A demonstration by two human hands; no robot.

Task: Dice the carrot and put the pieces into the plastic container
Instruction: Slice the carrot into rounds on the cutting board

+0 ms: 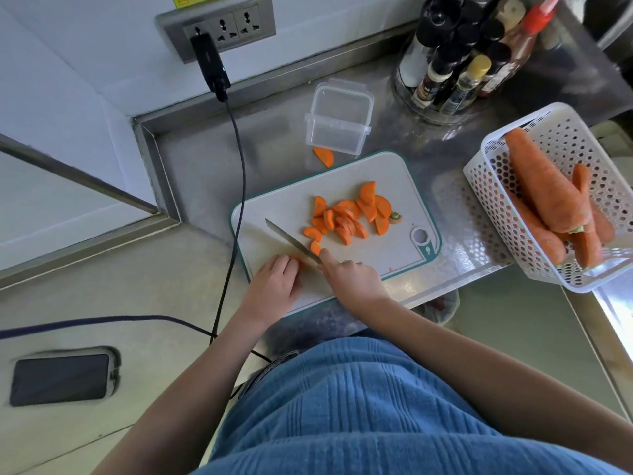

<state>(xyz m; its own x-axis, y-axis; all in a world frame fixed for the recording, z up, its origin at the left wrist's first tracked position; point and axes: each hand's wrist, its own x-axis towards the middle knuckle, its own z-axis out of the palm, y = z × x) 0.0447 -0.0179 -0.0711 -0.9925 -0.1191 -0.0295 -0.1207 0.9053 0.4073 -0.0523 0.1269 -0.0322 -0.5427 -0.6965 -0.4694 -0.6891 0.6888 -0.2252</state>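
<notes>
Head cam: right hand (352, 281) grips a steel knife (291, 240) on the white teal-edged cutting board (387, 186), left hand (275, 281) curled over a carrot piece (297, 259). Orange half-moon slices (349, 214) piled mid-board; clear plastic container (337, 120) just beyond the board.

Kitchen — steel counter (428, 159), condiment bottles (455, 63).

Half-moon carrot slices (349, 216) lie heaped in the middle of the white cutting board (383, 255), bright orange, overlapping. One small piece (315, 247) sits apart near the board's front edge. Another slice (324, 156) lies off the board's back edge, just beside the clear plastic container (339, 120), which stands open and upright.
</notes>
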